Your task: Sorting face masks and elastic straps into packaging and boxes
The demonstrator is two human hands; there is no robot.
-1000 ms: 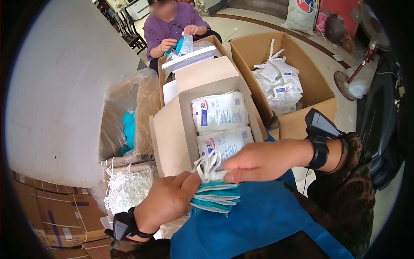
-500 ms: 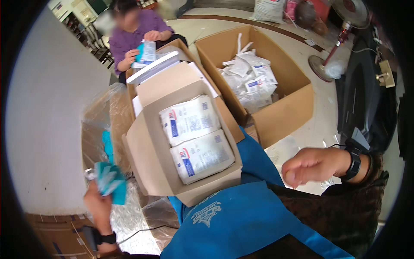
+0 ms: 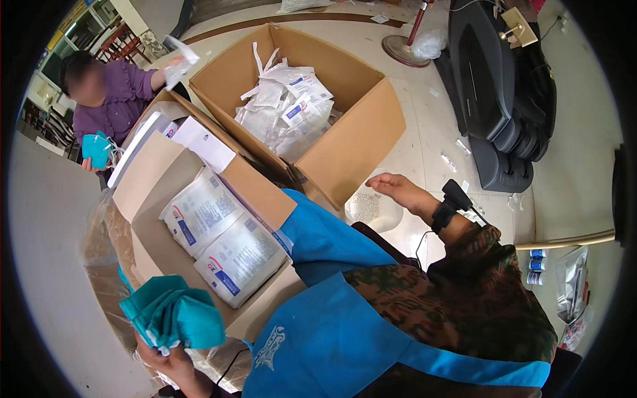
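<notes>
Right, left hand grips a stack of teal face masks at near left, by the open carton with two white packs. Right hand empty, fingers loosely extended, right of carton.

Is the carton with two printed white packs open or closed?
Open: the carton has its far flap folded back, and white packs show inside.

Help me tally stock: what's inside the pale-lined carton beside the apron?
Two white packets show in the carton; anything beneath them or behind the teal masks is covered.
</notes>
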